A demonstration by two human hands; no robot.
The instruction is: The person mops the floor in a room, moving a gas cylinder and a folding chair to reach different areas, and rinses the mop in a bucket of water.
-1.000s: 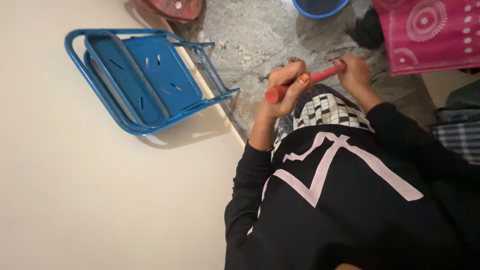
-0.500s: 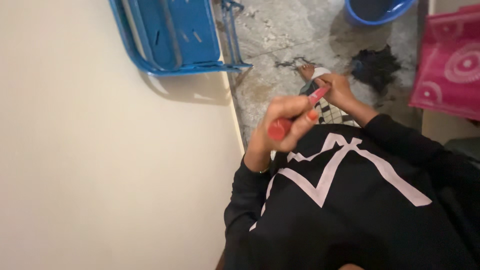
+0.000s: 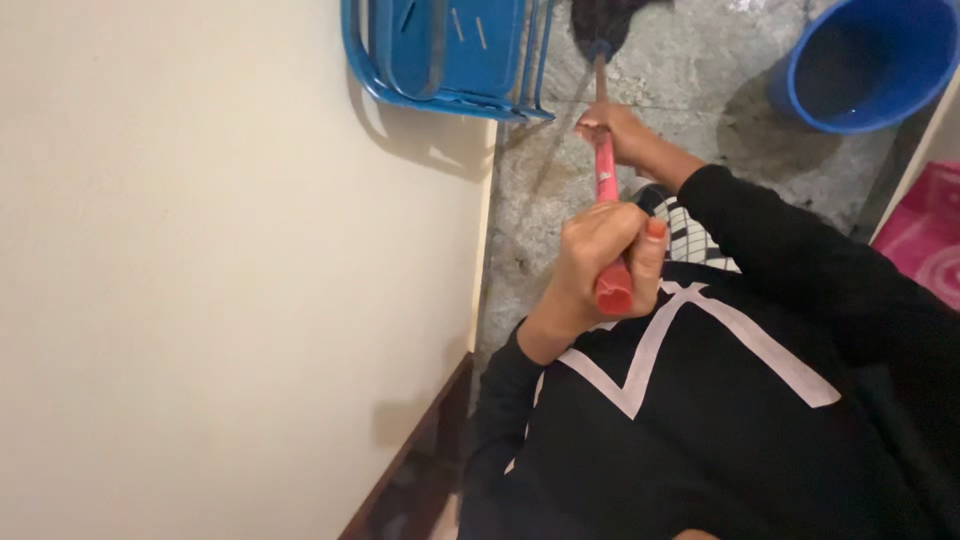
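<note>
A red mop handle (image 3: 606, 190) is gripped by both hands over the grey stone floor (image 3: 680, 70). The left hand (image 3: 600, 262) is closed around the near end of the handle, with the fingers wrapped fully and a painted thumbnail seen on top. The right hand (image 3: 615, 130) is closed around the handle further along, close to the place where the red part ends and a thinner dark shaft begins. The handle is held almost in line with the view, pointing away from the body toward the far edge of the floor. At its far end a dark mop head (image 3: 608, 14) is seen lying on the floor, just beside the folded blue metal chair (image 3: 450, 50), which is leaned against the cream wall (image 3: 200, 270). A blue bucket (image 3: 868, 62) is placed at the far right of the floor, well apart from the mop head. A pink patterned cloth (image 3: 930, 250) is seen at the right edge. Black sleeves and a black top with a pale line design are worn by the person.
</note>
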